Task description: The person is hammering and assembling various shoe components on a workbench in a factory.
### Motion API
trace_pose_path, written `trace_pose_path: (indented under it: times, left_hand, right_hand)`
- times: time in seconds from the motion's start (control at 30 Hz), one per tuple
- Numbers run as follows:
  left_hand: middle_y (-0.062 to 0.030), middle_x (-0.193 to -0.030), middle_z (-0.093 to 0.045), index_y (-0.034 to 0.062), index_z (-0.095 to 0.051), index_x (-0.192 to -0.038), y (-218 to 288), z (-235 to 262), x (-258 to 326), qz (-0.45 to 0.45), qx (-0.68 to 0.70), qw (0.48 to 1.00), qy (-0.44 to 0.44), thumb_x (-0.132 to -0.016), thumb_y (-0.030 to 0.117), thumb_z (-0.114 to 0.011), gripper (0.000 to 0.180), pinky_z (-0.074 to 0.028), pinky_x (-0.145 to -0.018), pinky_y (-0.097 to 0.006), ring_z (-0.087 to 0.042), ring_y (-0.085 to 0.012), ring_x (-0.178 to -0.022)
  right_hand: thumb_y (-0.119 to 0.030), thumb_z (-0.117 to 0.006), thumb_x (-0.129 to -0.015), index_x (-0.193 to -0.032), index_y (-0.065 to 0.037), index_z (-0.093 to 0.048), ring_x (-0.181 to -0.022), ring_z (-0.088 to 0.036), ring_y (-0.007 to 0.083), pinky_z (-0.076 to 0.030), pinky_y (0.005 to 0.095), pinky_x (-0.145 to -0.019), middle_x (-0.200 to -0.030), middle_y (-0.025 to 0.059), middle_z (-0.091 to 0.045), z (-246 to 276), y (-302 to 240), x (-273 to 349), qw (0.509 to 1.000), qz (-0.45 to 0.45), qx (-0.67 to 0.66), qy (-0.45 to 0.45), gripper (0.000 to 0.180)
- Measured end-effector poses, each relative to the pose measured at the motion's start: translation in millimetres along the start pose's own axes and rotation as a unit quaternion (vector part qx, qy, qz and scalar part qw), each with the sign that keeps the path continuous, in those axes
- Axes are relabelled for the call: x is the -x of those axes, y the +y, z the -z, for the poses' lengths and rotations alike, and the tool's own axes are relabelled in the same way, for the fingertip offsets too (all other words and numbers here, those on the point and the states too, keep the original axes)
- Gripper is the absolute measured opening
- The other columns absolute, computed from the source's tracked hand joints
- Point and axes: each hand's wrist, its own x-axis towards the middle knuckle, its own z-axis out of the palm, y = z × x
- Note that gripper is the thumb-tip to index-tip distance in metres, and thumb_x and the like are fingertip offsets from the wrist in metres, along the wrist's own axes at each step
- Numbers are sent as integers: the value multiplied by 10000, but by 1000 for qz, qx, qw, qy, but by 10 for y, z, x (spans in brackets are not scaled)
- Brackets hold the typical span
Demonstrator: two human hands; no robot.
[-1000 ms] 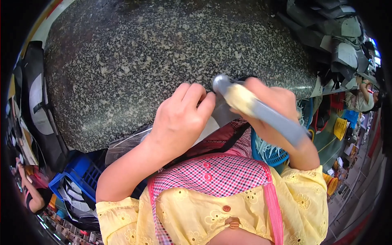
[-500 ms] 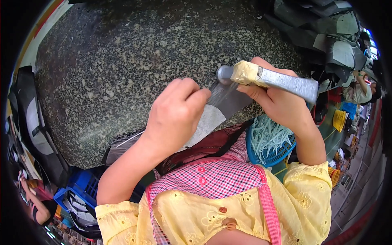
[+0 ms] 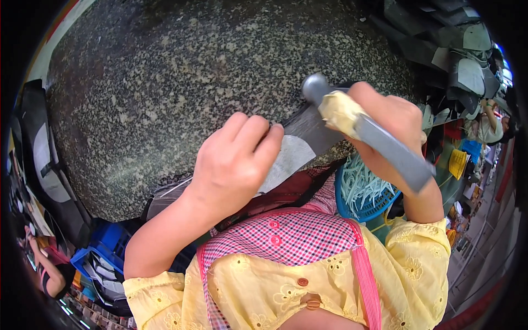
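Right hand [image 3: 396, 129] grips grey tool [image 3: 379, 137]; left hand [image 3: 236, 165] pinches leather piece [image 3: 294, 151] (edge mid-trim, I'd judge).

head camera, looking down, close to hands

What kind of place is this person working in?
Probably a small workshop or factory. The right hand holds a grey metal tool over a speckled stone table, the left hand presses a flat grey piece, and stacks of cut grey pieces lie nearby.
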Motion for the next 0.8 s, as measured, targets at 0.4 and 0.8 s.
trace_pose_path:
  times: [0.4, 0.8]
  left_hand:
    - [-75, -803, -574, 5, -656, -934, -53, 21, 200, -7, 8, 999, 31, -712, 1, -730, 235, -480, -583, -330, -567, -246, -702]
    - [-81, -841, -597, 16, -669, -917, -11, 54, 326, 27, 30, 998, 43, -694, -19, -730, 234, -488, -623, -348, -578, -246, -726]
  right_hand:
    - [-204, -717, -747, -847, -113, -520, -574, -617, 326, -480, 393, -476, -655, 87, -595, -118, -87, 83, 1000, 15, 17, 15, 239]
    - [-203, -725, -767, -863, -95, -544, -576, -613, 312, -463, 369, -492, -639, 96, -577, -249, -246, 112, 1000, -2, -2, 5, 233]
